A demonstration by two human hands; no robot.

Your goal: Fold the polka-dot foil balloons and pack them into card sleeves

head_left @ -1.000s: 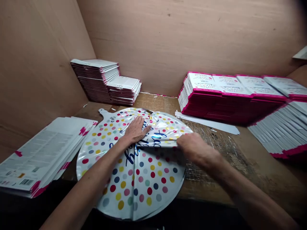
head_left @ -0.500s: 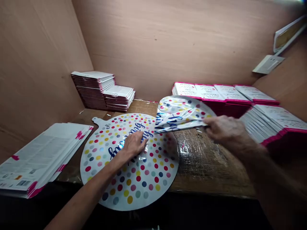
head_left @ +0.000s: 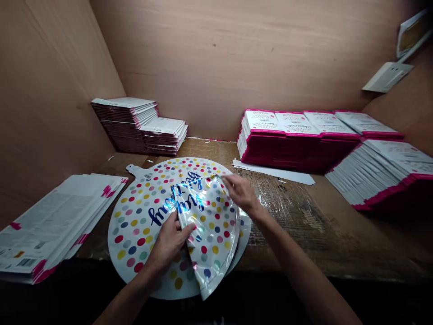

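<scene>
A flat foil balloon, white with coloured dots and blue lettering, lies spread out with its tab at the upper left; more sheets seem to lie under it. Over its right half is a second foil balloon, folded into a half round. My left hand pinches the folded balloon at its left, straight edge, thumb on top. At the upper corner of the same balloon, my right hand grips the foil between thumb and fingers. The lower tip of the fold points towards me.
Pink-edged white packets stand in stacks at the back right, right and back left. Flat printed sleeves lie at the left. A white strip lies before the back stack. Wooden walls enclose the cardboard-covered table.
My right hand has brought the folded balloon left and down onto the spread one. My left hand has moved slightly down and taken hold of its edge. The white strip now shows.
</scene>
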